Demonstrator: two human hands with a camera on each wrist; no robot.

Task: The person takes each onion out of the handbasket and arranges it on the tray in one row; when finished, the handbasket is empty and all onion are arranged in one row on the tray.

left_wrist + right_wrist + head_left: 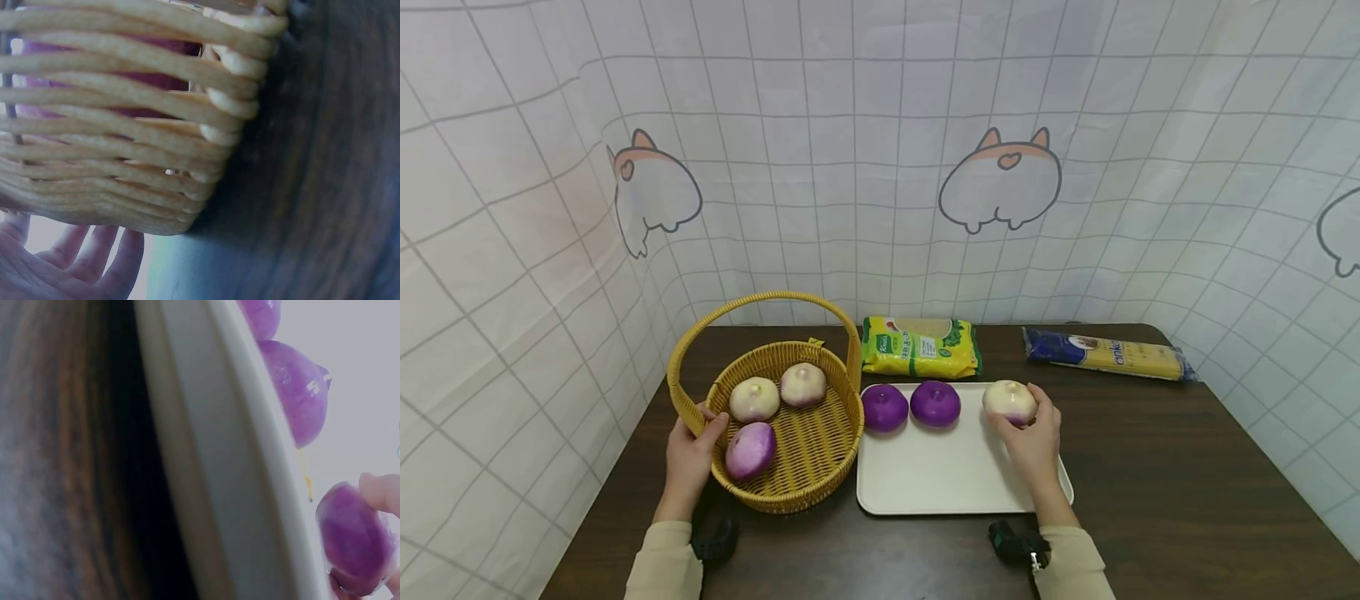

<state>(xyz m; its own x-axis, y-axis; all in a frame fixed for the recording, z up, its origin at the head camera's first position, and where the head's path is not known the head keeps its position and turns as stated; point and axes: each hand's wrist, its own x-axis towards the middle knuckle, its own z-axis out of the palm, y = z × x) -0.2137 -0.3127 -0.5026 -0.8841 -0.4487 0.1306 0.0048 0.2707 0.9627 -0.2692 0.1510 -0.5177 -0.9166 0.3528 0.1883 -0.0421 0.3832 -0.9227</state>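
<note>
My left hand (688,454) holds the left side of a wicker basket (820,492), its thumb by the rim near the foot of the arched handle. In the left wrist view, fingers (125,262) show beside the woven wall. Two white-topped onions (755,400) and a tilted purple-and-white onion (751,451) lie inside the basket. My right hand (1033,437) grips a white-and-purple onion (1009,400) over the right part of a white tray (925,487). Two purple onions (884,408) sit side by side at the tray's back left.
Behind the tray lies a yellow-green food bag (921,348). A long blue-and-yellow pack of noodles (1108,352) is at the back right of the dark wooden table (1195,492). A white checked curtain (880,167) hangs behind and along the sides.
</note>
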